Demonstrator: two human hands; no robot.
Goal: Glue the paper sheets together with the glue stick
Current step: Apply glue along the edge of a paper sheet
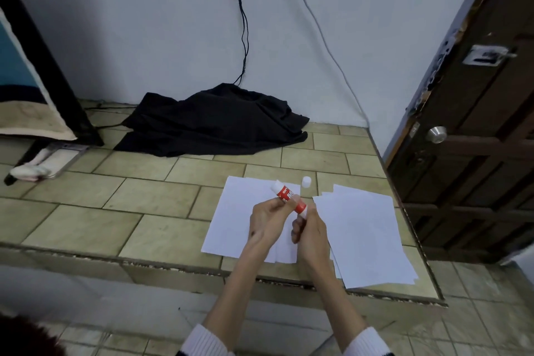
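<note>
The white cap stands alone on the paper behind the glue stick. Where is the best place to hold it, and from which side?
Pinch the cap by its round side walls, coming from above with thumb and one finger. It stands upright on the sheet, apart from the glue stick in both hands, so its top is free. It is small and likely light, so a light pinch should do.

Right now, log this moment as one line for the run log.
step: readying glue | both hands hold glue stick | cap off, on left sheet | stack at right
</note>
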